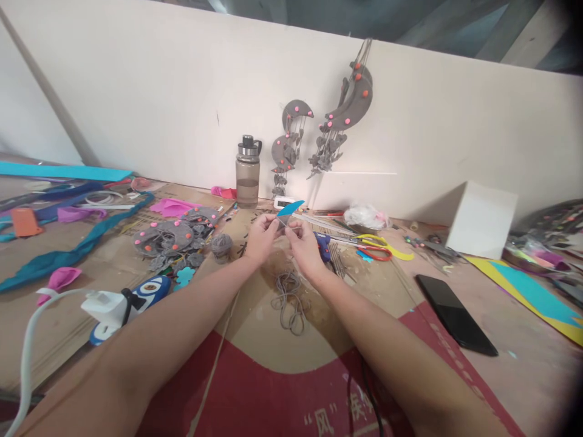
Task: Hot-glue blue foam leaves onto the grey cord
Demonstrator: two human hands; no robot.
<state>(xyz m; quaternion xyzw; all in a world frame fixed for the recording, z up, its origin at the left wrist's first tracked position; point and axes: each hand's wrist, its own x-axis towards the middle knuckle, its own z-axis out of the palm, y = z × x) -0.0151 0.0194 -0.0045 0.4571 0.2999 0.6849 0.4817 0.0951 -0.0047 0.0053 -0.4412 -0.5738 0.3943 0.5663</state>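
Observation:
Both hands meet over the cardboard at the middle, fingertips pinched. My left hand (263, 238) is closed at the lower end of a bright blue, leaf-shaped piece (290, 209), which slants up to the right. Close beside it, my right hand (304, 244) pinches a thin grey strand (283, 223) that spans the small gap between the fingers. Exactly how strand and blue piece join is too small to make out. Below the hands lies a loose tangle of grey cord (291, 303). A grey yarn ball (221, 247) sits left of my left hand.
Grey felt moons with pom-poms (168, 237) lie at left; others hang on the white wall (350, 103). A water bottle (248, 176) stands behind. Orange-handled scissors (380, 250) and a blue glue gun (323, 246) lie at right, near a black phone (455, 315). A white plug (104, 306) is front left.

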